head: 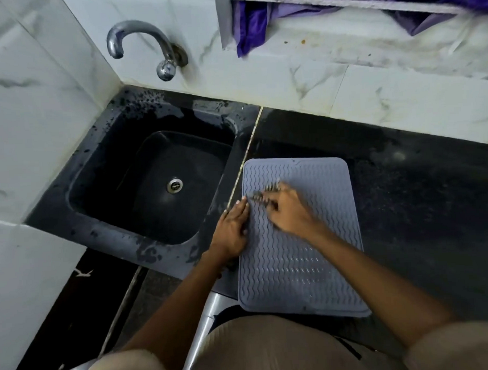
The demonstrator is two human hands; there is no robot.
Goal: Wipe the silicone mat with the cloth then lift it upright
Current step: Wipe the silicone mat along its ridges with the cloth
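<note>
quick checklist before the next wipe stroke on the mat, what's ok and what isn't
1. Mat lies flat on the counter: ok.
2. Left hand steadies the mat at its left edge, fingers straight: ok.
3. Right hand is on the mat's upper part: ok.
4. Cloth under the right hand: cannot tell, the hand is blurred and only a small dark scrap shows at its fingertips.
5. Mat's near edge sits fully on the counter: not ok, it juts past the front edge.
6. Path for the stroke free of other things: ok.
</note>
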